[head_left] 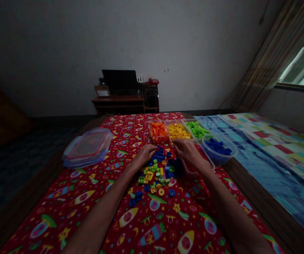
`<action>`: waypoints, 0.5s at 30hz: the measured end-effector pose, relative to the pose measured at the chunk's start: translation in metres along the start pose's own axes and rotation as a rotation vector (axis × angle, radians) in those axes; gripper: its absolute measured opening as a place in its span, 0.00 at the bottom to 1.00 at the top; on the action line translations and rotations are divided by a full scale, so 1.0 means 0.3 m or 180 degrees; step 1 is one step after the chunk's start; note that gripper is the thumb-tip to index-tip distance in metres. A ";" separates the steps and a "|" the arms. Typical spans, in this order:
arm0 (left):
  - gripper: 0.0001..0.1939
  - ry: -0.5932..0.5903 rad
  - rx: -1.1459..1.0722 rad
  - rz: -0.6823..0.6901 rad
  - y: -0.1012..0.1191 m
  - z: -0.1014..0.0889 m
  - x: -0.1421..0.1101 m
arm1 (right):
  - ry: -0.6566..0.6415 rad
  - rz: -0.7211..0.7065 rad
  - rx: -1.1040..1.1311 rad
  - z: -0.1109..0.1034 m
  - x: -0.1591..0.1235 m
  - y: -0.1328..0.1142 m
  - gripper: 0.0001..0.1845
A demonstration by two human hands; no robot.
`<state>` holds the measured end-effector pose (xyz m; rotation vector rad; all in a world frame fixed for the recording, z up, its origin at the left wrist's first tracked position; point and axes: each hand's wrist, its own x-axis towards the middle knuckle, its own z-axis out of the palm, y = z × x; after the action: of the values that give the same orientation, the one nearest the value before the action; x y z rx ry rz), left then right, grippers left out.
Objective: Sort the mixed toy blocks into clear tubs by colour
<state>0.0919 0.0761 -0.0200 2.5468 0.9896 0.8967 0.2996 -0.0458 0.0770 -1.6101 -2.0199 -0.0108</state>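
Note:
My left hand (145, 155) is at the left edge of a loose pile of toy building bricks (158, 168), its fingers bent together beside some blue bricks (159, 154). Whatever lies between those fingertips is too small and dark to make out. On the pile's other side, my right hand (185, 149) reaches over an empty-looking clear tray (191, 172), near the front of the yellow bricks' tray. Its thumb and fingers are apart, with nothing plainly held. Blue, green and yellow pieces are mixed in the pile, with several small wheels (161, 192) in front.
Clear containers hold orange bricks (158, 132), yellow bricks (178, 131), green bricks (196, 129) and blue bricks (217, 146). Stacked plastic lids (88, 148) lie at the left. A red patterned cloth (88, 215) covers the table; a bed (270, 151) adjoins its right side.

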 end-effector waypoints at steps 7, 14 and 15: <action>0.09 -0.0356 0.0239 -0.0087 0.040 0.012 0.067 | -0.0273 -0.0052 -0.0052 0.027 0.003 -0.021 0.11; 0.08 -0.0227 -0.0028 -0.0461 0.053 -0.011 0.068 | -0.0262 -0.0070 -0.0042 0.026 0.001 -0.013 0.11; 0.09 -0.0175 -0.0148 -0.0589 0.054 -0.021 0.063 | -0.0248 -0.0069 -0.0016 0.031 0.001 -0.011 0.11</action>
<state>0.1071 0.0772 0.0007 2.3813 1.1511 0.7844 0.2929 -0.0433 0.0704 -1.6149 -2.0976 0.0394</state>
